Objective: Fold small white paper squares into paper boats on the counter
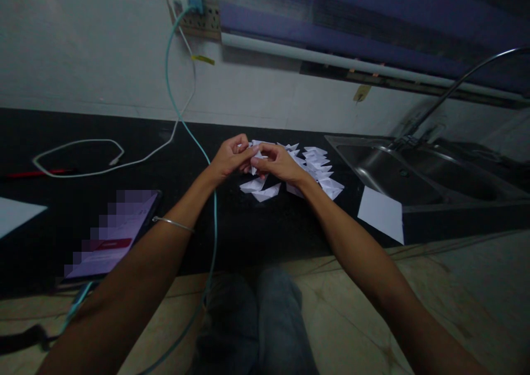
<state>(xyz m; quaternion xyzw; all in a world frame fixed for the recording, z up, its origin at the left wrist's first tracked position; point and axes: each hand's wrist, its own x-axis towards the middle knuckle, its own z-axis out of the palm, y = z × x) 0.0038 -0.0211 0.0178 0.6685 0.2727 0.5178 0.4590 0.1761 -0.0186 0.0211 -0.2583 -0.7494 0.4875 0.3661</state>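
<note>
Between my two hands is a small piece of folded white paper (254, 170), pinched by the fingertips above the black counter. My left hand (232, 157) grips it from the left, its fingers closed. From the other side my right hand (278, 162) pinches it too, thumb and fingers together. Just below the hands lie two folded paper boats (266, 193). More paper boats (318, 168) sit in rows behind and to the right of my right hand, which partly hides them. The held paper's exact shape is mostly covered by my fingers.
A sheet of white paper (381, 214) lies by the steel sink (389, 170) at right. On the left are a tablet (120, 237), a white cable (83, 173), a red pen-like stick (37, 173) and another sheet (19, 215). A teal cable (215, 215) crosses the counter beside my left wrist.
</note>
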